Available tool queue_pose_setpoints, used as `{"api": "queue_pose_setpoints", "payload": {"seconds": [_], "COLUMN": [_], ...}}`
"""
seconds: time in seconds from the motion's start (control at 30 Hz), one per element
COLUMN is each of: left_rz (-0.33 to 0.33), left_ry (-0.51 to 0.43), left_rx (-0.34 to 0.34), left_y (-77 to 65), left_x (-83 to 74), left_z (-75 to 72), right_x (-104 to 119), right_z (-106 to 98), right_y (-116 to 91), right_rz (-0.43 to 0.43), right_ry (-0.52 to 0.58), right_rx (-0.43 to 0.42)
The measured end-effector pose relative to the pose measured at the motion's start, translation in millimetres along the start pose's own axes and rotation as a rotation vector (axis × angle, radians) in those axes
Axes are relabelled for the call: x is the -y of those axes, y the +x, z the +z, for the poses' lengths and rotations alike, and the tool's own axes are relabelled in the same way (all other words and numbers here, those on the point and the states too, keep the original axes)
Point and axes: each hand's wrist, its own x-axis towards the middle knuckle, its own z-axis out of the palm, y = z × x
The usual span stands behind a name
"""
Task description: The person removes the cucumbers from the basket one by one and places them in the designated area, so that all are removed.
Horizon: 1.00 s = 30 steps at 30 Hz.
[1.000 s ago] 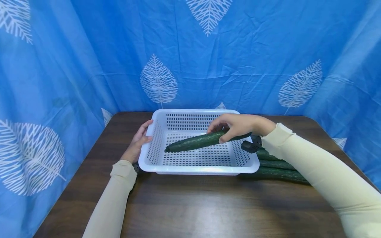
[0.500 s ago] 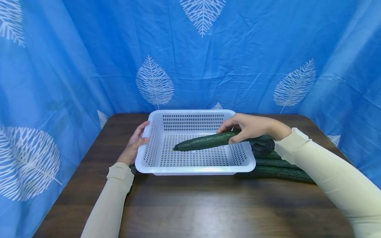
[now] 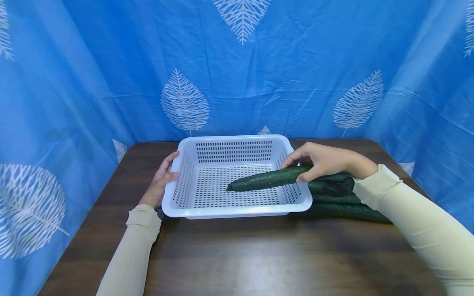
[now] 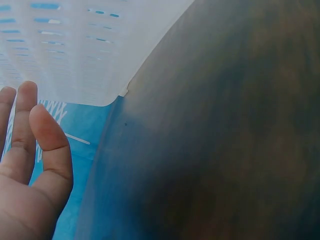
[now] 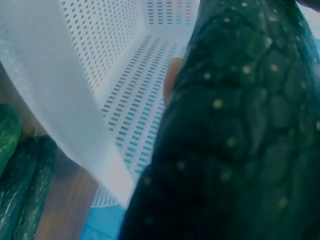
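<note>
In the head view, a long green cucumber hangs slanted over the right half of a white perforated plastic basket. My right hand grips it from above near its right end, thumb on the near side and fingers on the far side. The cucumber fills much of the right wrist view, above the basket's rim. My left hand touches the basket's left side with fairly straight fingers. The left wrist view shows that hand with fingertips right at the basket's wall.
Several more cucumbers lie side by side on the dark wooden table, to the right of the basket and partly under my right forearm. A blue curtain with white leaf prints hangs behind and beside the table.
My right hand has moved to the right with the cucumber, drawing its tip away from the basket's left side. The head view has shifted slightly; my left hand stays at the basket.
</note>
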Motion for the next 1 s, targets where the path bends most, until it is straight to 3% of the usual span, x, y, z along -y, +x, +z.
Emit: {"api": "queue_pose_setpoints", "payload": {"seconds": [1.0], "left_rz": [-0.013], "left_ry": [-0.013], "left_rx": [0.017], "left_y": [-1.9], "left_x": [-0.9], "left_z": [1.8], "right_x": [-26], "right_z": [21], "right_y": [-97], "right_rz": [-0.005], "right_ry": [-0.079], "right_rx": [-0.133]}}
